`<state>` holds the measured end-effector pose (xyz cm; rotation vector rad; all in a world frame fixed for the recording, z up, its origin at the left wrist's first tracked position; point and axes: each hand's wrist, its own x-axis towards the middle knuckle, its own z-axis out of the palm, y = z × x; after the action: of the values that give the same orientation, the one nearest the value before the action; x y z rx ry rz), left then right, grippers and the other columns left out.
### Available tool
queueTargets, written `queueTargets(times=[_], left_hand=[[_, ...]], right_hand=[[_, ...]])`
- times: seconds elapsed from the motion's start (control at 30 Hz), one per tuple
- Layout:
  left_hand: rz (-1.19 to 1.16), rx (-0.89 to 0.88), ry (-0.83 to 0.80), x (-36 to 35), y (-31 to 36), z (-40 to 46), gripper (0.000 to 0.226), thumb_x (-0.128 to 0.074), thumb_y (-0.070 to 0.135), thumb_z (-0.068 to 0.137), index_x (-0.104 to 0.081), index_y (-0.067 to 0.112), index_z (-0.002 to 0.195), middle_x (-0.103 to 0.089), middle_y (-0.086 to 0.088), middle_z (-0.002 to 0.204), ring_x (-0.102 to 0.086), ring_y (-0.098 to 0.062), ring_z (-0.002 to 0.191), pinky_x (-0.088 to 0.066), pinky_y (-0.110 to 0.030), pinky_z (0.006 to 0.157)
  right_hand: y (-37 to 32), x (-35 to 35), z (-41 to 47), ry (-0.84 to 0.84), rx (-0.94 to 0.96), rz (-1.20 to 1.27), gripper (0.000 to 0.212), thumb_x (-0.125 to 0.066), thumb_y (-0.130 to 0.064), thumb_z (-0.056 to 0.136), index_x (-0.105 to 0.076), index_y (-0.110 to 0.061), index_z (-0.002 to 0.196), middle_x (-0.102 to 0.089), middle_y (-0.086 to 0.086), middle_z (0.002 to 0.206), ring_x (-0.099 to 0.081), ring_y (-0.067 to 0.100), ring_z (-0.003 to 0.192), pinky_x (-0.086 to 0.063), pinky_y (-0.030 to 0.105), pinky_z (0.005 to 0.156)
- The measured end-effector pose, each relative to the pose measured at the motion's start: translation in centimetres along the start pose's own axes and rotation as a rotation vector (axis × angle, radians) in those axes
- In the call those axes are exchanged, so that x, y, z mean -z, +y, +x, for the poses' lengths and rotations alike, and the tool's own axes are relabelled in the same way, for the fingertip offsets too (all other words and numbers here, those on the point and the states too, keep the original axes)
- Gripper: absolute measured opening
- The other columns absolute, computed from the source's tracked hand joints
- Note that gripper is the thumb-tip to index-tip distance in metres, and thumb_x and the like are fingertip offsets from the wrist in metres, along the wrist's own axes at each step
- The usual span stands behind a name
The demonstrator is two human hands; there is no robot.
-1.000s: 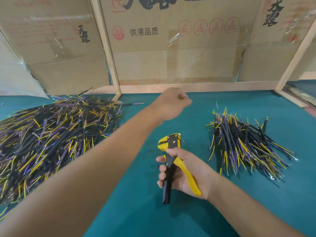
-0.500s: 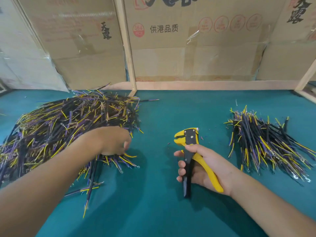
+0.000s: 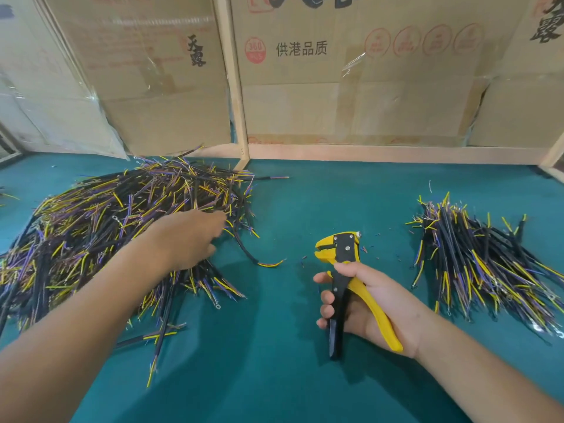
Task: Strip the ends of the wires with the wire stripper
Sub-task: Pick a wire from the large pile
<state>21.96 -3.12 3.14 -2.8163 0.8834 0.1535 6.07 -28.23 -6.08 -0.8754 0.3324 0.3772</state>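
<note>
Head view, only one. Teal worktop (image 3: 274,377) filled the lower two thirds of the frame. Two hands were in shot.

Left hand (image 3: 186,239), centre-left, lay palm down over the right edge of the big wire pile (image 3: 100,227), fingers loosely spread and touching the wires; couldn't tell if it had pinched any wire.

Right hand (image 3: 372,303), lower centre-right, was wrapped around the handles of one wire stripper (image 3: 345,270): yellow head with black plate, one yellow handle, one black handle. Stripper stood roughly upright, head toward the top of the frame, nose facing left, handles spread. No wire in its nose.

Two wire piles counted. Large one on the left half, black sheaths with yellow and purple ends, too many to count. Smaller pile (image 3: 476,264) at the right edge, same colours, well apart from the stripper.

One loose wire (image 3: 259,257) curved on the worktop between the big pile and the stripper head. Small insulation bits (image 3: 370,248) were scattered just right of the head.

Across the top: cardboard boxes (image 3: 351,87) with printed characters, behind a pale wooden frame (image 3: 235,96).
</note>
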Motion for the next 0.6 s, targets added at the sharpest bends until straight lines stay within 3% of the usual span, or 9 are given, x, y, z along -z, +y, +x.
queueTargets(times=[0.1, 0.17, 0.3, 0.37, 0.5, 0.6], left_hand=[[0.115, 0.329, 0.035, -0.9, -0.7, -1.1, 0.017, -0.058, 0.029, 0.095, -0.046, 0.019, 0.090, -0.064, -0.008, 0.109, -0.064, -0.033, 0.101, -0.045, -0.035, 0.072], [0.075, 0.402, 0.014, -2.2, -1.2, -1.4, 0.023, -0.060, 0.029, 0.095, -0.043, 0.018, 0.084, -0.064, -0.007, 0.109, -0.064, -0.032, 0.098, -0.043, -0.035, 0.070], [-0.082, 0.409, 0.094, -3.7, -2.0, -1.7, 0.036, -0.062, 0.020, 0.092, -0.035, 0.015, 0.068, -0.054, -0.007, 0.081, -0.053, -0.032, 0.077, -0.048, -0.037, 0.068], [-0.160, 0.391, 0.109, -3.3, -2.3, -2.1, 0.041, -0.067, 0.026, 0.088, -0.037, 0.013, 0.064, -0.046, -0.004, 0.068, -0.051, -0.031, 0.072, -0.049, -0.038, 0.068], [-0.101, 0.411, -0.021, -3.3, -2.5, -4.5, 0.050, -0.075, 0.051, 0.079, -0.043, 0.017, 0.063, -0.051, 0.000, 0.066, -0.058, -0.030, 0.072, -0.050, -0.035, 0.068], [-0.060, 0.411, -0.086, -4.9, -2.0, -6.0, 0.046, -0.075, 0.049, 0.078, -0.046, 0.019, 0.059, -0.053, 0.007, 0.064, -0.063, -0.024, 0.075, -0.056, -0.036, 0.076]], right_hand=[[0.1, 0.2, 0.4, 0.003, -0.009, -0.010, 0.049, -0.086, -0.035, 0.065, -0.075, -0.002, 0.099, -0.055, 0.015, 0.073, -0.056, 0.031, 0.061, -0.056, 0.047, 0.068], [0.1, 0.3, 0.4, -0.011, -0.007, -0.013, 0.055, -0.092, -0.035, 0.057, -0.076, -0.003, 0.099, -0.056, 0.015, 0.073, -0.057, 0.031, 0.061, -0.056, 0.048, 0.069], [0.0, 0.2, 0.4, -0.021, -0.004, -0.009, 0.057, -0.094, -0.035, 0.054, -0.076, -0.003, 0.097, -0.056, 0.015, 0.073, -0.057, 0.031, 0.061, -0.056, 0.048, 0.068], [0.0, 0.1, 0.4, -0.021, -0.005, -0.007, 0.054, -0.092, -0.034, 0.057, -0.076, -0.002, 0.098, -0.056, 0.015, 0.073, -0.057, 0.031, 0.061, -0.056, 0.048, 0.068], [-0.1, -0.2, 0.2, 0.004, -0.008, -0.010, 0.040, -0.079, -0.034, 0.072, -0.076, -0.002, 0.096, -0.056, 0.015, 0.072, -0.057, 0.031, 0.060, -0.057, 0.047, 0.066], [-0.1, -0.4, 0.0, 0.013, -0.001, -0.008, 0.041, -0.076, -0.031, 0.075, -0.072, 0.000, 0.101, -0.055, 0.015, 0.073, -0.056, 0.031, 0.060, -0.057, 0.047, 0.066]])
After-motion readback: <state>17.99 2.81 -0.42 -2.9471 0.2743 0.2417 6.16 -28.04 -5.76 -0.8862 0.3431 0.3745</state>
